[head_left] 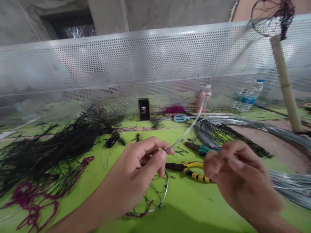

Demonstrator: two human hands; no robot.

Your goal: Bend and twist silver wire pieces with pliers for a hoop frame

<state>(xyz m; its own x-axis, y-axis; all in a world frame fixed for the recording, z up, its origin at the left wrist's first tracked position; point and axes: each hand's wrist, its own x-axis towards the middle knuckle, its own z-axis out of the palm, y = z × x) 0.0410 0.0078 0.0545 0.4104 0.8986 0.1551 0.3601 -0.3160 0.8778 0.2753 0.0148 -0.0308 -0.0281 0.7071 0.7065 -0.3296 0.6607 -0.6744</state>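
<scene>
My left hand (143, 171) is closed in a pinch on a silvery wire (186, 131), whose free length rises up and to the right. Below that hand, partly hidden by it, a wire ring (167, 191) carries black netting and a purple cord. My right hand (239, 174) is closed, thumb against fingers; what it grips, if anything, is too small or blurred to name. Between the hands lie pliers with yellow-and-black handles (195, 176). Behind them are green-handled pliers (201, 149), partly covered by my right hand.
A heap of black netting (60, 144) and tangled purple cord (34, 200) covers the left side. Coiled wire (245, 121) lies at right. Farther back are blue-handled scissors (181, 118), a pink bottle (204, 98), a clear bottle (251, 95), a bamboo post (286, 85) and a perforated metal panel (131, 61).
</scene>
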